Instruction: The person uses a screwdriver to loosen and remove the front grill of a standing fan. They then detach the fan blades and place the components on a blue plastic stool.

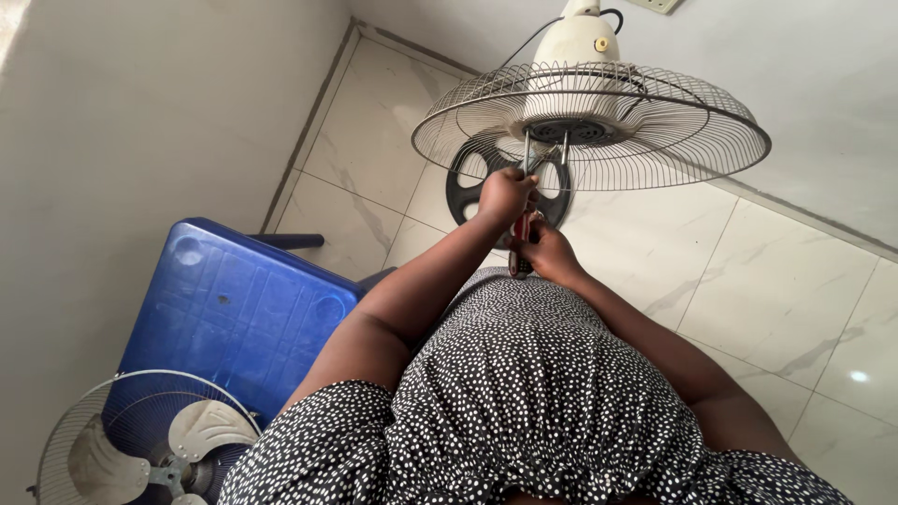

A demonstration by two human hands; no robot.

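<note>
Head view, looking down past a black dress with white dots (533,393)

Left hand (506,194): raised to the centre of the rear wire guard (589,126) of a standing fan, fingers curled into a fist at the hub. What it gripped could not be made out; two thin metal prongs (545,154) rose just above it into the black motor face (571,131).

Right hand (547,251): lower, just beside the left, fingers closed around a tool with a red handle (520,227). The tool's tip was hidden between the two hands, so its kind could not be told.

Fan: guard tilted nearly flat, open side toward the camera, no blades mounted. White motor housing (575,39) sat behind it, with a black cable (528,42) running off it. A dark round base (468,182) rested on the floor under the guard, partly covered by the left forearm.

Floor: pale marble-pattern tiles (795,281), the fan standing near the corner where two light walls met.

Surroundings: blue plastic surface (234,313) at the person's left side, close to the left wall. A second fan (150,440) with pale blades inside a wire guard lay at its near corner
</note>
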